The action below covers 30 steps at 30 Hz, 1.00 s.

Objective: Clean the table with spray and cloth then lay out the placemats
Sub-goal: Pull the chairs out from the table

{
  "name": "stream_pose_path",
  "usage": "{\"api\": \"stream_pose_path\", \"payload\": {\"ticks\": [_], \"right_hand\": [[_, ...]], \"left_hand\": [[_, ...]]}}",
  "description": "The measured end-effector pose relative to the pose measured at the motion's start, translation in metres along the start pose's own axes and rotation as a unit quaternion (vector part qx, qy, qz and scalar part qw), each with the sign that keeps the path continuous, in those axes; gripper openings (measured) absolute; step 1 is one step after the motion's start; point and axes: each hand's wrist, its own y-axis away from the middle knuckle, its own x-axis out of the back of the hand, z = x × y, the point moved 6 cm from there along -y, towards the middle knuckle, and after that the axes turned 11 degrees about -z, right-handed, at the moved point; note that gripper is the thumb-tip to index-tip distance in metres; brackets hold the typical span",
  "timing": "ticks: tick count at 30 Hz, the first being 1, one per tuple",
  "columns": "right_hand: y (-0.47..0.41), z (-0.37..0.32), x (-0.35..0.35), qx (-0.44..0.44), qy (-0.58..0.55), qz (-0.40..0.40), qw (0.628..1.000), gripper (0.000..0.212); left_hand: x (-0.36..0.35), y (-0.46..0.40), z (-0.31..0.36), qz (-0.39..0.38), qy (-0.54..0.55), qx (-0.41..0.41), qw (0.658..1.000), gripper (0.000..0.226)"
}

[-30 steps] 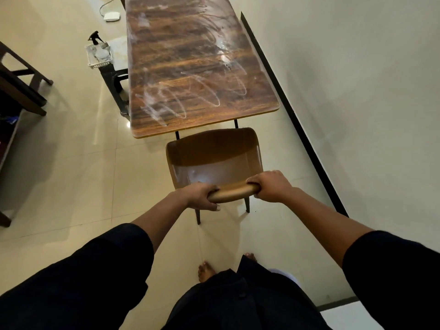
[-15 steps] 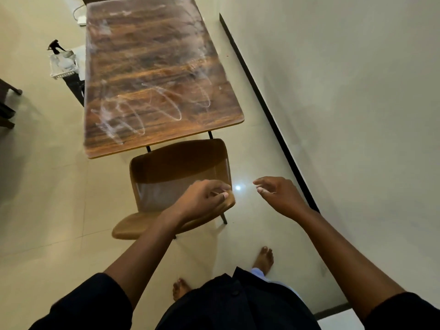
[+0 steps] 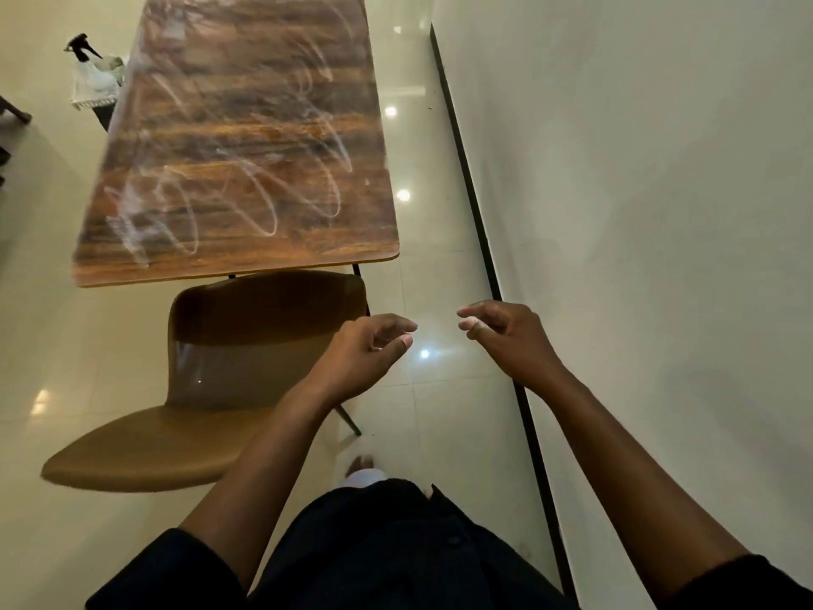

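Both hands empty, fingers loosely curled, left hand over chair, right hand beside; smeared counter ahead, spray bottle far left-forward, risk tripping on chair leg.

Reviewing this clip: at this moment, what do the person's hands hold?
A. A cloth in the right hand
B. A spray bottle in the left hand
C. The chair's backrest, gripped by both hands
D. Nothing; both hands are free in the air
D. The left hand and the right hand both hang loosely curled above the floor, holding nothing, and neither grips the chair.
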Motion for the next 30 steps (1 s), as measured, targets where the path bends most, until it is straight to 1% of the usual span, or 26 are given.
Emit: {"api": "stream_pose_path", "payload": {"ticks": [7, 11, 15, 18, 25, 30], "right_hand": [[-0.071, 0.007, 0.050, 0.018, -0.003, 0.013, 1.000, 0.014], [-0.129, 0.003, 0.083, 0.027, -0.003, 0.014, 1.000, 0.014], [-0.180, 0.001, 0.114, 0.016, -0.006, 0.016, 1.000, 0.014], [-0.225, 0.004, 0.139, -0.003, -0.016, 0.014, 1.000, 0.016], [-0.333, -0.006, 0.177, -0.006, -0.037, -0.001, 0.999, 0.014], [-0.425, -0.017, 0.204, 0.016, -0.028, -0.021, 0.999, 0.014]], "left_hand": [[0.025, -0.082, 0.024, 0.028, -0.004, -0.008, 1.000, 0.028], [0.047, -0.143, 0.037, 0.031, 0.025, -0.019, 0.999, 0.028], [0.070, -0.199, 0.047, 0.036, 0.037, -0.027, 0.998, 0.027], [0.089, -0.246, 0.050, 0.027, 0.057, -0.015, 0.998, 0.023], [0.143, -0.327, 0.064, 0.058, 0.068, 0.007, 0.996, 0.023], [0.185, -0.394, 0.068, 0.103, 0.080, 0.014, 0.991, 0.018]]}}
